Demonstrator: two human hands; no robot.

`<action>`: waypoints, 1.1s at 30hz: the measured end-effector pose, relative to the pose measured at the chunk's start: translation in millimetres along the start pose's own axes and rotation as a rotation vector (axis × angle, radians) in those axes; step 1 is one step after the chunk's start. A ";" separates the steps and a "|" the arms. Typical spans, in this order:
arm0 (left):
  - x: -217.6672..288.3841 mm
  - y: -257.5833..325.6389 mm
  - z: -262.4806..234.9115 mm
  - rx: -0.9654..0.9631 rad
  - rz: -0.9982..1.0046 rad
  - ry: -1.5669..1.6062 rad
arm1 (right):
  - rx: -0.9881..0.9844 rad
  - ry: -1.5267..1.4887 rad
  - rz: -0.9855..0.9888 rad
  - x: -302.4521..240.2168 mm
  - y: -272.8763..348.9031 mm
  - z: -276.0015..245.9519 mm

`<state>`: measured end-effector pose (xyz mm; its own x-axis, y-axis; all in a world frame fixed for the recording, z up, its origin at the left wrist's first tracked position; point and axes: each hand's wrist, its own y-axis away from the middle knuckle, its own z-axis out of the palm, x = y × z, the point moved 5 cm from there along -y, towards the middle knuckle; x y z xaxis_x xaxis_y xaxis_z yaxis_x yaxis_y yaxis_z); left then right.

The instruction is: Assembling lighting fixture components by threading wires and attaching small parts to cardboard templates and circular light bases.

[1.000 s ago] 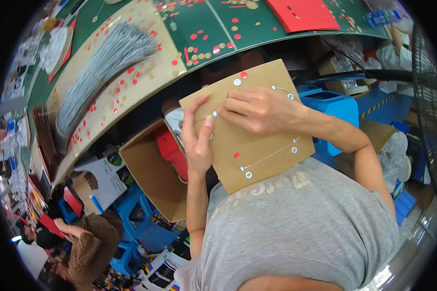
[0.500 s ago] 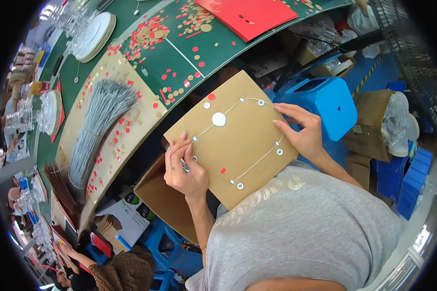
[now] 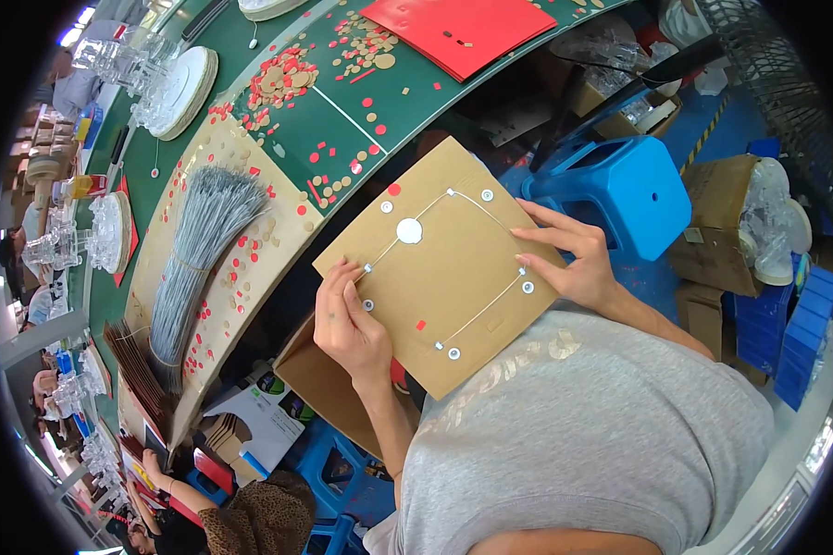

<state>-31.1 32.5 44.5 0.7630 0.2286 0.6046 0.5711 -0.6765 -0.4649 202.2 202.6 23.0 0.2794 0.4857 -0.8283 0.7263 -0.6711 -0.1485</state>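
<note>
Well, from my remote seat the biggest thing ahead of my fingers is the green worktable (image 3: pixel 342 120), curving away up and to the left, strewn with red and tan punched dots. Just past my left fingertips, a tan board strip (image 3: pixel 250 268) edges the table, and on it lies a long bundle of grey wires (image 3: pixel 199 250), well apart from my grip. Far beyond my right fingers, at the table's upper edge, rests a red folder (image 3: pixel 458 32). Right behind my right fingertips stands a blue plastic stool (image 3: pixel 620 190), near but not touching them.

Between both hands I hold a brown cardboard sheet (image 3: pixel 453 277), tilted like a diamond above my lap. My left hand (image 3: pixel 347 324) clamps its lower left edge, fingers curled narrowly over the front face beside a small metal eyelet (image 3: pixel 368 304). My right hand (image 3: pixel 574 264) lies along the right edge, fingers spread flat and fairly wide on the surface, fingertips touching the card close to another eyelet (image 3: pixel 528 288). A thin wire loop (image 3: pixel 481 208) runs from eyelet to eyelet across the sheet, past a white round disc (image 3: pixel 409 230) sitting above my left fingers.
</note>
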 end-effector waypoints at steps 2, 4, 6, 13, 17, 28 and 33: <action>1.2 0.6 4.9 0.011 -0.048 0.028 | 0.005 0.016 -0.025 -2.3 2.6 -0.2; -5.7 3.9 11.3 -0.007 -0.205 0.345 | 0.011 0.028 -0.050 -2.3 4.2 -0.2; -12.0 6.9 15.3 0.023 -0.254 0.435 | 0.015 0.079 -0.099 -3.3 6.5 0.7; -6.2 8.5 13.3 0.114 -0.045 0.468 | 0.008 0.184 -0.154 -6.2 0.4 8.1; 4.8 7.3 10.8 0.057 0.039 0.305 | -0.044 0.187 -0.168 -4.5 -12.4 -1.7; 64.2 37.1 -46.3 0.530 0.347 -0.095 | -0.612 0.286 -0.898 -59.2 -103.2 105.7; 44.3 48.3 -24.6 0.154 -0.290 -0.148 | -0.427 0.500 -0.720 -55.9 -106.6 119.3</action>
<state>22.9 -7.2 64.7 0.5919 0.5022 0.6305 0.8005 -0.4580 -0.3866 34.2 180.2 20.6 -0.1579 0.9479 -0.2766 0.9665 0.0910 -0.2400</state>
